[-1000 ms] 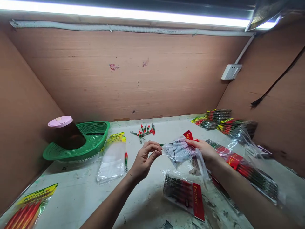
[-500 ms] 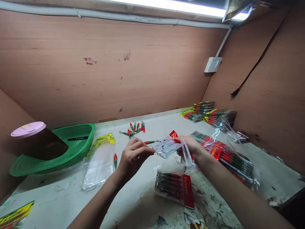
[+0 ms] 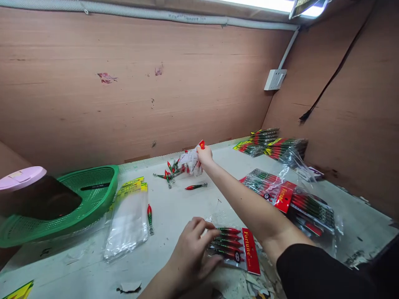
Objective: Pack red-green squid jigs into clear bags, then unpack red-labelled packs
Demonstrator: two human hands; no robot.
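Stretched out toward the back of the table, my right hand [image 3: 205, 156] is closed on a crumpled clear plastic bag [image 3: 190, 161] with a red header. The bag hangs over a small pile of red and green fishing lures [image 3: 168, 176] and hides some of them. One loose lure [image 3: 196, 187] lies just in front. My left hand [image 3: 198, 245], fingers apart, is at the left end of a clear pack of lures [image 3: 229, 245] with a red "Fortune" header. Its fingertips overlap the pack; whether they touch it I cannot tell.
At left a green plastic basket [image 3: 106, 203] holds a dark cup with a pink lid [image 3: 21, 177]. Clear bags with yellow headers [image 3: 126, 226] lie beside a single lure [image 3: 150, 218]. More "Fortune" packs [image 3: 285, 197] and yellow-headed packs [image 3: 271, 143] are at right.
My right hand has carried the clear bag left and away from me, to the lure pile. My left hand has come down and nearer, from beside the bag to the "Fortune" pack.
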